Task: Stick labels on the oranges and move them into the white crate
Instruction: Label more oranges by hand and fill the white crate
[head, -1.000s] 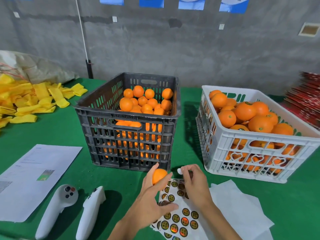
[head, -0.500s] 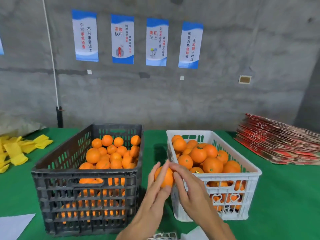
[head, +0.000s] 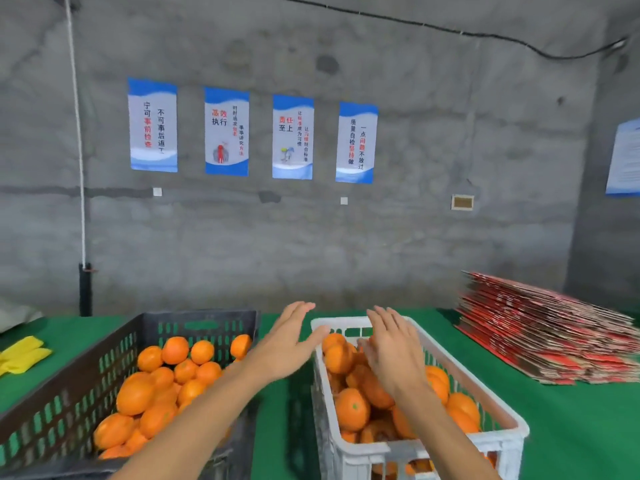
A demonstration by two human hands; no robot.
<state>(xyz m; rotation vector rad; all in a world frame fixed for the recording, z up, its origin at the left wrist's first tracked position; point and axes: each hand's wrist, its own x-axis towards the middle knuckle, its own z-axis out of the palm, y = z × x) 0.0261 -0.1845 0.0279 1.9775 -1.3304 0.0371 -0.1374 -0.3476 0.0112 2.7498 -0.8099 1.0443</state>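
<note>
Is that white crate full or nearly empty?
Nearly full: the white crate holds oranges heaped almost to its rim.

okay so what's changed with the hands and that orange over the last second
The left hand let go of the orange it held; the right hand left the label sheet. Both are now open over the white crate. Which orange it was cannot be told. The grey crate stays put.

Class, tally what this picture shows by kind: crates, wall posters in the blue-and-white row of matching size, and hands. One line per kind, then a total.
Crates: 2, dark crate and white crate
Posters: 4
Hands: 2, left hand and right hand
Total: 8
</note>
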